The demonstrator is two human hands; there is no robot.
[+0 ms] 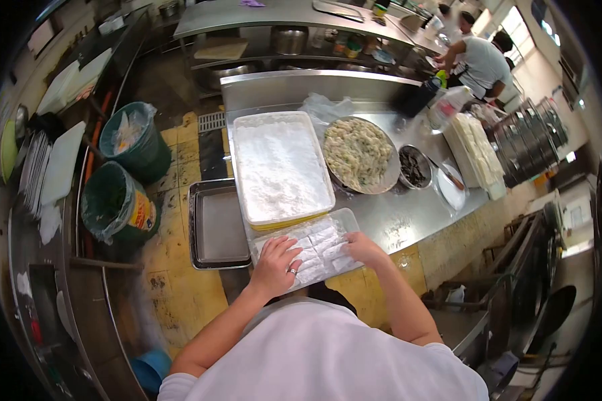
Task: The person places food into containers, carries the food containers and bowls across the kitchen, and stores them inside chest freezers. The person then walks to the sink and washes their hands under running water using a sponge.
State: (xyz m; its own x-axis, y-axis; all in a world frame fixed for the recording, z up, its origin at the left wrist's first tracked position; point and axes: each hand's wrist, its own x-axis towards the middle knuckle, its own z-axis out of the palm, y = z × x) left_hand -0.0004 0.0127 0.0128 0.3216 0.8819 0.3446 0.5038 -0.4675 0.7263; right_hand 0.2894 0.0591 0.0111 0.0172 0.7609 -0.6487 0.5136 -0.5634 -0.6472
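Rows of white, flour-dusted rolls (314, 242) lie close together on a shallow tray (344, 217) right in front of my body. My left hand (276, 265), with a ring on one finger, rests open over the left end of the rows, fingers apart and touching them. At the right end, my right hand (366, 250) has its fingers bent and closed around the end of one roll; its fingertips are partly hidden. Just beyond stands a large rectangular tub of white flour (281, 164). A round bowl of pale chopped filling with green bits (359, 154) sits to its right.
Left of the tub is a metal tray (226, 224). Farther right are a small dark-filled bowl (415, 167), a knife (451, 175) on a white plate (450, 194) and bottles (448, 107). Lined bins (124, 204) stand left. Another person (481, 63) works at back right.
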